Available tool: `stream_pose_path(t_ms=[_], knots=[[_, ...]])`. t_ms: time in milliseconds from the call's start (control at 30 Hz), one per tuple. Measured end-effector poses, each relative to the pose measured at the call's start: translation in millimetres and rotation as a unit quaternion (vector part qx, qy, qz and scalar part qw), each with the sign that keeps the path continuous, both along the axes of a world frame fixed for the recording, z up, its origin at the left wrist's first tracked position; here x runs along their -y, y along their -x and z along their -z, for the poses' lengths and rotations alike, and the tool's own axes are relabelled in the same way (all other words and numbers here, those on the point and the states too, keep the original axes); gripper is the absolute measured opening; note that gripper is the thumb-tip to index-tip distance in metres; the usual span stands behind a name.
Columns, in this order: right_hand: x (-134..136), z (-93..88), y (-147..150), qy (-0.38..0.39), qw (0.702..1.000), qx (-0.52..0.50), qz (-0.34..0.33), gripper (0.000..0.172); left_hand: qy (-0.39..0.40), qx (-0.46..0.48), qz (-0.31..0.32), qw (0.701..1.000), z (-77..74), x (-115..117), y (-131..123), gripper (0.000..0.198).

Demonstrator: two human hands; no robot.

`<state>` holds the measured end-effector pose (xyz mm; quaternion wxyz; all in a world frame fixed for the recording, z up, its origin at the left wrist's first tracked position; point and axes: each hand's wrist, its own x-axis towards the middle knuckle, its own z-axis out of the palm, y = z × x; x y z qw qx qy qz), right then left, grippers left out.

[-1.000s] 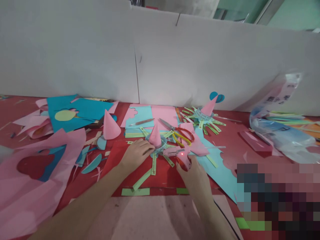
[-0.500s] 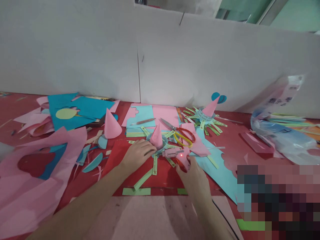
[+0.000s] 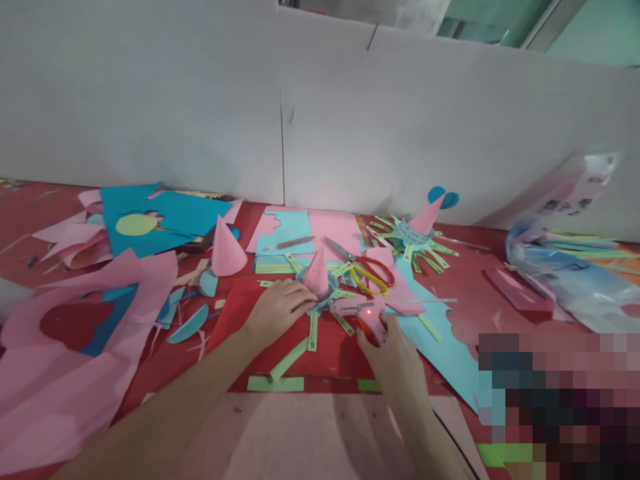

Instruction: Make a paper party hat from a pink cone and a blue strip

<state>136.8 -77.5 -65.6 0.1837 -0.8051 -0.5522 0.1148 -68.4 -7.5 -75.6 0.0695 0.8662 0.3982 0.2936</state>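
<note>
A small pink cone stands on a blue paper ring, with green printed strips spreading out from it. My left hand rests at the left side of this piece, its fingers curled against the ring and the cone's base. My right hand is wrapped round a pink glue gun with a lit red light and a black cord. The gun's nozzle points left at the ring's right edge. Whether the nozzle touches the paper is hard to tell.
Red-and-yellow scissors lie just behind the glue gun. A finished-looking cone piece stands back right, another pink cone left. Cut paper and a plastic bag flank them; a white wall rises behind.
The whole view has shifted slightly, so things appear a little further right. Both hands keep nearly the same places, with the glue gun still at the ring.
</note>
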Motion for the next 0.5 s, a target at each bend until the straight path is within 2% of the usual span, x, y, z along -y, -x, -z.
stream_pose_path(t_ms=[333, 500], knots=[[-2.1, 7.6, -0.2, -0.037, 0.999, -0.005, -0.018, 0.034, 0.013, 0.026, -0.021, 0.999, -0.2, -0.1, -1.2, 0.021], [-1.3, 4.4, 3.0, -0.032, 0.999, -0.006, -0.019, 0.030, 0.022, 0.044, -0.027, 0.998, -0.5, -0.9, -1.4, 0.019]])
